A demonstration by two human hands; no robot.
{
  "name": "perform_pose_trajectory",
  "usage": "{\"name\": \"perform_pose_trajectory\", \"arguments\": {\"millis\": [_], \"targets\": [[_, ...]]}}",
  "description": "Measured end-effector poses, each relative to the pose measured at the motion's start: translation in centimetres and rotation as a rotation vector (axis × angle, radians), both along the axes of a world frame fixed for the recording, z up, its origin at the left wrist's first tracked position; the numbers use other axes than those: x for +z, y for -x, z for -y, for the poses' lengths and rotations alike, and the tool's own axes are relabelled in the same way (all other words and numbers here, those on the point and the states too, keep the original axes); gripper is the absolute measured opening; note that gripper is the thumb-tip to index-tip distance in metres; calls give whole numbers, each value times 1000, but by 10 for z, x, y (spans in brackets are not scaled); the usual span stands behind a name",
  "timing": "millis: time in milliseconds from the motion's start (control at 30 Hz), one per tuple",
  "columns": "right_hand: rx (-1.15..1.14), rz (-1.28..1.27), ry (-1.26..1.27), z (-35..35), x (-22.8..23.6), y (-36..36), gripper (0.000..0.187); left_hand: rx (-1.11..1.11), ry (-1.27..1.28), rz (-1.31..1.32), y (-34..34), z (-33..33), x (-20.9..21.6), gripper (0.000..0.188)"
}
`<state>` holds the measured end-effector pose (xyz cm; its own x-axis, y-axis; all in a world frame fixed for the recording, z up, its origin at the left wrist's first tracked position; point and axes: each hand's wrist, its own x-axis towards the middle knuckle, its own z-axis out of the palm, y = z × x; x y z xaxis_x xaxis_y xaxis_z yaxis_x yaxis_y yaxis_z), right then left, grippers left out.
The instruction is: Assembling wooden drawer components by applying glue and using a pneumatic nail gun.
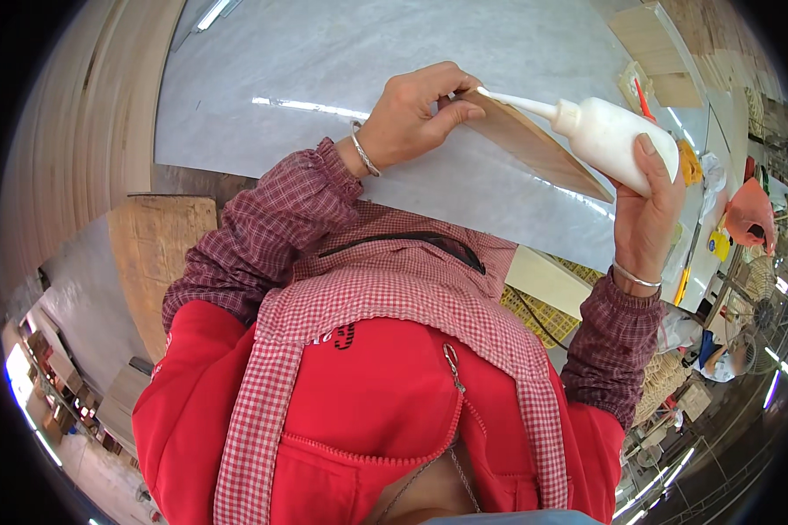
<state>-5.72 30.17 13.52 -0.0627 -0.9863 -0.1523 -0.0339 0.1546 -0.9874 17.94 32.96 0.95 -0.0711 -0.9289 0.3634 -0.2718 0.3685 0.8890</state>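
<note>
My left hand (422, 107) pinches the far left end of a thin wooden board (534, 144) between thumb and fingers. The board stands tilted on its edge above the grey work table, slanting toward the lower right. In my right hand (652, 206) is a white squeeze bottle (617, 140) with a long narrow nozzle. The bottle lies nearly on its side, its tip pointing left at the board's upper edge, right by my left fingertips. Whether any glue or other liquid is coming out is too small to tell.
The smooth grey table (341, 61) spreads under both hands. Stacked wooden planks (87, 114) line the left side. At the far right are more wooden pieces (661, 44), a red pointed nozzle (644, 101) and a standing fan (753, 324). A yellow crate (534, 315) sits below the table edge.
</note>
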Motion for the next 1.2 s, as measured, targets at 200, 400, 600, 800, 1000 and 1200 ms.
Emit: {"name": "perform_pose_trajectory", "arguments": {"millis": [200, 400, 600, 800, 1000, 1200], "targets": [[-32, -24, 5, -5, 4, 13, 45, -5, 21, 8, 1, 1, -4, 18], [-72, -44, -29, -12, 7, 38, 44, -4, 36, -14, 2, 2, -3, 18], [-133, -72, -24, -24, 11, 59, 44, -2, 24, -24, 1, 2, -2, 19], [-206, -93, -23, -37, 10, 90, 43, -6, -24, -47, 1, 0, -2, 21], [-292, -109, -19, -49, 11, 112, 41, -15, -71, -55, 1, -1, -2, 22], [-330, -86, -26, -56, 6, 137, 40, -17, -110, -88, 2, 2, -3, 20]]}}
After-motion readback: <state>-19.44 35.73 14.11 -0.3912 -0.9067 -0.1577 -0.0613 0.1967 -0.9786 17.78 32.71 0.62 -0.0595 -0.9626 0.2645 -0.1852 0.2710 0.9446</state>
